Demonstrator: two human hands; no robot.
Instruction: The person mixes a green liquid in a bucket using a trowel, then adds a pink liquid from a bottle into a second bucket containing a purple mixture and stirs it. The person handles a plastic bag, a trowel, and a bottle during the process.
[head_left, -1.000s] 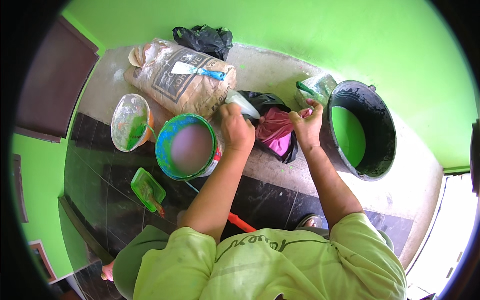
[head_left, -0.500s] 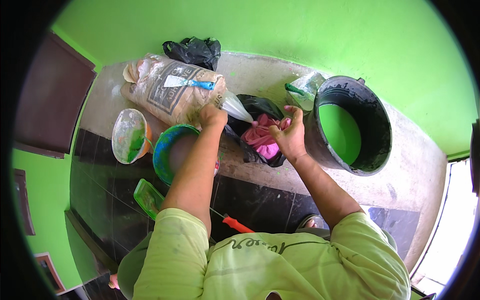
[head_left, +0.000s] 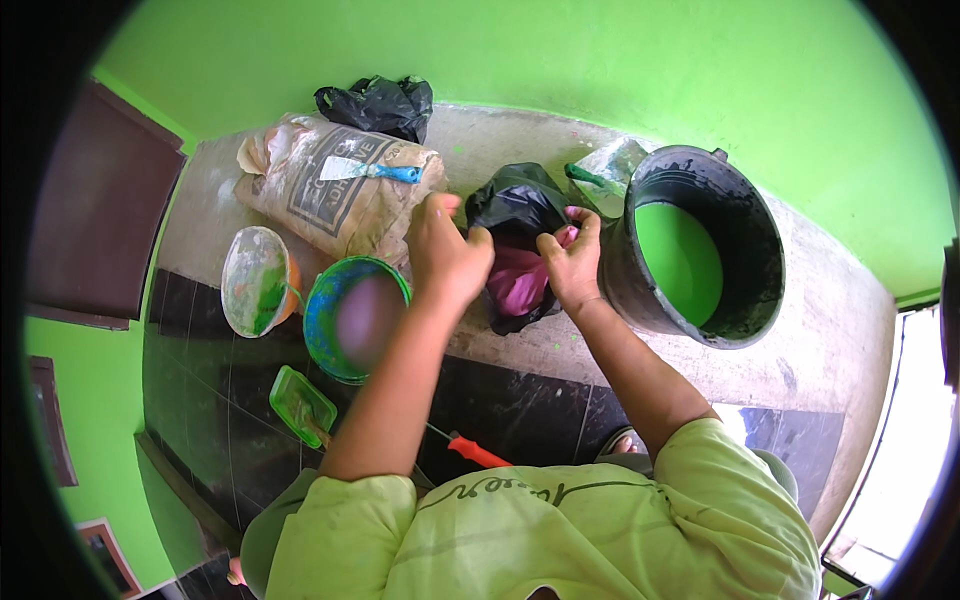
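A pink plastic bag (head_left: 520,284) sits inside a black plastic bag (head_left: 515,200) on the bare floor strip in front of me. My right hand (head_left: 574,262) grips the bags' right rim, with a bit of pink plastic showing between thumb and fingers. On the other side, my left hand (head_left: 450,255) hovers by the left rim, slightly blurred, thumb and index finger apart and nothing visible between them. What lies deep in the pink bag is hidden.
A large black bucket (head_left: 752,240) of green paint stands at right, a clear bag (head_left: 612,165) behind it. At left are a paper sack (head_left: 390,225) with a putty knife (head_left: 375,171) on it, a small bucket (head_left: 318,325), an orange-sided bowl (head_left: 245,290), a green tray (head_left: 290,405) and a red-handled tool (head_left: 478,452).
My left hand has let go of the stretched whitish plastic and come right, nearer the bags. The black bag's back rim now stands higher, and the pink plastic lies lower inside.
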